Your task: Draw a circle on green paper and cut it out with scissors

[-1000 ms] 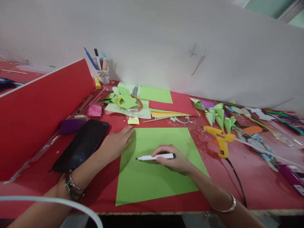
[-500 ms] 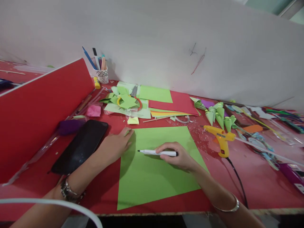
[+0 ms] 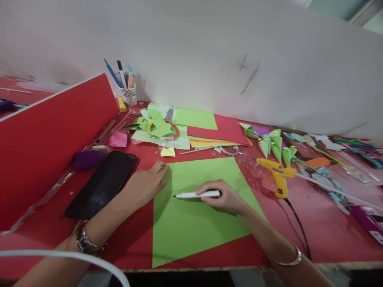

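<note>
A sheet of light green paper (image 3: 197, 231) lies flat on the red tabletop in front of me. My left hand (image 3: 152, 179) rests on its upper left corner, fingers a little apart with green showing between them. My right hand (image 3: 223, 196) grips a white marker (image 3: 188, 195) with a black end. The marker lies nearly level above the middle of the sheet, its dark tip pointing left. I cannot tell whether the tip touches the paper. No marks show on the sheet. A black phone (image 3: 101, 185) lies beside my left forearm.
A yellow glue gun (image 3: 279, 175) with a black cord lies right of the sheet, near rolled green paper cones (image 3: 271, 143). Behind are scissors (image 3: 169, 115), paper scraps and stacked coloured sheets (image 3: 227, 127). A red board (image 3: 60, 147) and pen cup (image 3: 128, 95) stand left.
The green sheet has turned slightly, its lower left corner shifting right. The marker in my right hand has dipped a little lower. My left hand stays on the corner.
</note>
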Action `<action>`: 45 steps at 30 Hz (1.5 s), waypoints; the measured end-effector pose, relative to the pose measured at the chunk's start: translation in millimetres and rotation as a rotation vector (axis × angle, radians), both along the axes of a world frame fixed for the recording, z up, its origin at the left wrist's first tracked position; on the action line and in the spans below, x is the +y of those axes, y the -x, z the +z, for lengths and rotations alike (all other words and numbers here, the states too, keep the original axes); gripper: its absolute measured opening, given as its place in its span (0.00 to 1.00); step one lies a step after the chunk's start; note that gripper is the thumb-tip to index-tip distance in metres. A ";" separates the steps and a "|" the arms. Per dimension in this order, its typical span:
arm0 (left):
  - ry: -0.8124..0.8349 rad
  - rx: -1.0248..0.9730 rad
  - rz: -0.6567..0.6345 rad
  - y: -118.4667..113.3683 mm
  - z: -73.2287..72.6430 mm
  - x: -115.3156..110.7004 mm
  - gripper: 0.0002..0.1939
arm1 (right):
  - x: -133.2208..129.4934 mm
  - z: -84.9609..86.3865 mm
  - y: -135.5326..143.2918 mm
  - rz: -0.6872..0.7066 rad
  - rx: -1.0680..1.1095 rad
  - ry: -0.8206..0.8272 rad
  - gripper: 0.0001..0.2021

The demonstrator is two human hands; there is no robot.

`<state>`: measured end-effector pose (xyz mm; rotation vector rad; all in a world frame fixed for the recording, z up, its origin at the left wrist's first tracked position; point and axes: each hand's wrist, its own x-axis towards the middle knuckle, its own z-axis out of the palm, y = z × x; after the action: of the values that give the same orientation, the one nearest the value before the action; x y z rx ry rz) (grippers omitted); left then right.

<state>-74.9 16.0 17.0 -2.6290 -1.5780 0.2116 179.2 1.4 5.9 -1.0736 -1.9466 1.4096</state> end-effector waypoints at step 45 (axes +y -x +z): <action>0.037 -0.098 -0.012 -0.8 1.1 3.1 0.18 | -2.2 3.3 -1.6 0.057 -0.252 -0.397 0.12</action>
<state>-74.1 19.0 18.1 -2.7153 -1.6013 0.1139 180.8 -0.7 9.3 -1.0482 -2.3252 0.8886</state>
